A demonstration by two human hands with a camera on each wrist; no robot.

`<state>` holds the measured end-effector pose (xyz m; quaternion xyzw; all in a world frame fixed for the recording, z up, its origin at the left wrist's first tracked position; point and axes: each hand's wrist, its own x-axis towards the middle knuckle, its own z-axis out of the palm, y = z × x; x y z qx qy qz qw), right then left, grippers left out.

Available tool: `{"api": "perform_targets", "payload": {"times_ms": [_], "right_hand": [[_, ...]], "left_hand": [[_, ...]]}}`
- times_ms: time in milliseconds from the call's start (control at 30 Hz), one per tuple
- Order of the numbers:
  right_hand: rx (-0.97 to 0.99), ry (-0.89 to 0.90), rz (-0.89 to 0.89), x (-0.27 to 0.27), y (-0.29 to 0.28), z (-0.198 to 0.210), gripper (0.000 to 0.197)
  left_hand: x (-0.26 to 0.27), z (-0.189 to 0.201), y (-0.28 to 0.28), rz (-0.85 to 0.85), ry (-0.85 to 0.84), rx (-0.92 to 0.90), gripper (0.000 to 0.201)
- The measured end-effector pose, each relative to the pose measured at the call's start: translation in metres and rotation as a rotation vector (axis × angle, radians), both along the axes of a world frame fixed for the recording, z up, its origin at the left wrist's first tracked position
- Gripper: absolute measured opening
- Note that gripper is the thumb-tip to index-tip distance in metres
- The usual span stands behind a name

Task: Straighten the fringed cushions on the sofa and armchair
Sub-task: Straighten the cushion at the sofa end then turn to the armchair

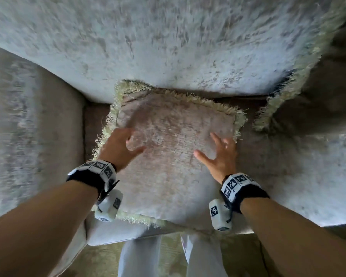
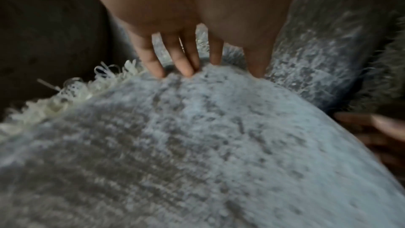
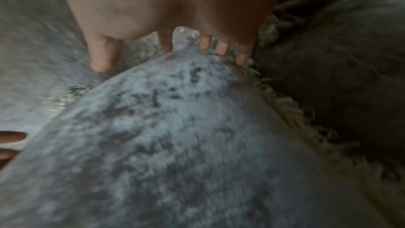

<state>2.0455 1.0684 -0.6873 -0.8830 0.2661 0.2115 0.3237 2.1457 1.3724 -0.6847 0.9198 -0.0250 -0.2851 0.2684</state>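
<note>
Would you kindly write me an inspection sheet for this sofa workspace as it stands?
Surface: sofa seat, plush grey-beige.
Job's things: fringed cushion lying on the seat, skewed; second fringed cushion propped at right.
Clutter: nothing seen.
Grippers: left hand and right hand spread on the cushion, fingers pressing its face.
Cables: nothing seen.
Surroundings: sofa armrest at left; patterned floor below.

Right hand (image 3: 171, 23) spread, fingertips (image 3: 242, 58) on fringed cushion (image 3: 186, 136)
</note>
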Motion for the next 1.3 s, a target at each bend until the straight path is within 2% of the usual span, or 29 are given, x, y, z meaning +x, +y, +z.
{"api": "perform_targets", "payload": {"times_ms": [100, 233, 333, 500, 633, 800, 1000, 1133, 1300], "right_hand": [[0.025, -0.009, -0.169, -0.009, 0.007, -0.028, 0.108], [0.055, -0.058, -0.290, -0.012, 0.018, -0.048, 0.110], [0.054, -0.099, -0.359, -0.008, 0.016, -0.059, 0.103], [0.055, -0.161, -0.340, 0.001, 0.010, -0.073, 0.089], [0.076, -0.189, -0.356, 0.004, 0.008, -0.072, 0.083], [0.076, -0.332, -0.325, 0.002, 0.010, -0.039, 0.088], [0.114, -0.616, -0.306, 0.008, 0.018, 0.037, 0.083], [0.114, -0.907, -0.160, 0.046, 0.014, 0.071, 0.084], [0.044, -1.055, -0.061, 0.103, 0.012, 0.098, 0.093]], "left_hand": [[0.000, -0.028, 0.016, 0.158, -0.043, -0.024, 0.079], [0.004, -0.049, 0.025, 0.197, 0.053, -0.005, 0.101], [0.015, -0.061, 0.024, 0.213, 0.053, -0.013, 0.118], [0.031, -0.076, 0.017, 0.205, 0.050, -0.080, 0.117], [0.028, -0.069, 0.014, 0.253, 0.004, -0.094, 0.106], [0.015, -0.030, 0.013, 0.293, -0.095, -0.187, 0.106], [-0.008, 0.039, 0.025, 0.402, -0.297, -0.232, 0.113], [0.003, 0.066, 0.030, 0.459, -0.496, -0.285, 0.116], [0.040, 0.077, 0.029, 0.544, -0.677, -0.400, 0.109]]}}
